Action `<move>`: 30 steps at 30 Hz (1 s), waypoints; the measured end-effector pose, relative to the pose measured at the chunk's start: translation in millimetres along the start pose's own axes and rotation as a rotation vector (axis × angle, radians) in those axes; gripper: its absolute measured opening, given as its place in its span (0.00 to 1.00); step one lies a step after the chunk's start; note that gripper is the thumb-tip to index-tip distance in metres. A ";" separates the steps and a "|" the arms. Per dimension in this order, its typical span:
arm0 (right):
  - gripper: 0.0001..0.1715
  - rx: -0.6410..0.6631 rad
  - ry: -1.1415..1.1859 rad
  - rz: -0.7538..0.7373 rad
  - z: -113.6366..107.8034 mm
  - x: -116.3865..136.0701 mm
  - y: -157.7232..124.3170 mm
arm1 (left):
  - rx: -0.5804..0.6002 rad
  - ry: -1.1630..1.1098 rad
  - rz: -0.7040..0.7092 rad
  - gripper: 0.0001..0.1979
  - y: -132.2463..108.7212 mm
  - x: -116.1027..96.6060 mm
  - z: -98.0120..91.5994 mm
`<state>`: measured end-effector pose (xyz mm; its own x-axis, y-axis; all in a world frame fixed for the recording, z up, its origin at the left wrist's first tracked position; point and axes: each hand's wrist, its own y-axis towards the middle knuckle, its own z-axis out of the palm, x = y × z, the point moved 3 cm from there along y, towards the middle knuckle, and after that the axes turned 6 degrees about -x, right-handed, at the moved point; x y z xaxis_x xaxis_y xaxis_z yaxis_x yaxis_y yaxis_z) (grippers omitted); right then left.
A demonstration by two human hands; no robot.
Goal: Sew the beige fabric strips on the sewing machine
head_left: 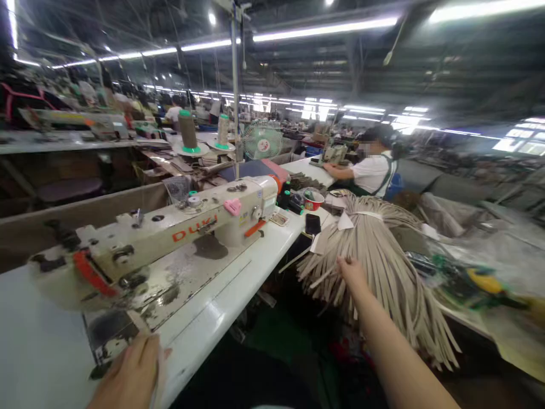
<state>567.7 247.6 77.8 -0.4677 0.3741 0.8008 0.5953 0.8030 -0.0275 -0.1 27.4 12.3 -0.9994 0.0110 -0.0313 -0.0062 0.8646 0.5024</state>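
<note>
Rows of strip lights hang over a big workshop, and up front a white table (238,295) carries a cream sewing machine (170,238). Right of that machine, the person's right hand (351,272) reaches into a thick bundle of beige strips (383,255), fingers pinching at a few, while the left hand (131,375) lies flat and loosely spread on the table edge just below the machine. Way behind the machine, a co-worker (374,165) sits near a green fan (263,141).
</note>
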 end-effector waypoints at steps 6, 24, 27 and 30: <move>0.16 0.168 0.047 0.067 72.1 -44.8 -77.4 | 0.080 0.003 0.052 0.19 -8.4 13.3 6.7; 0.17 0.128 0.178 -0.016 85.3 -8.9 -60.8 | 0.020 -0.043 0.006 0.16 7.7 -25.6 -41.8; 0.16 0.236 0.117 -0.039 95.6 -16.2 -79.0 | 0.050 -0.056 -0.009 0.17 3.1 -16.2 -27.4; 0.16 0.268 0.149 -0.033 96.6 -11.2 -76.4 | 0.084 -0.048 0.012 0.19 -4.6 -1.8 -6.7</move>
<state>464.4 226.9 13.1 -0.3710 0.2892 0.8824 0.3785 0.9149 -0.1408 1.6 20.0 15.8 -0.9967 0.0440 -0.0682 0.0105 0.9032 0.4291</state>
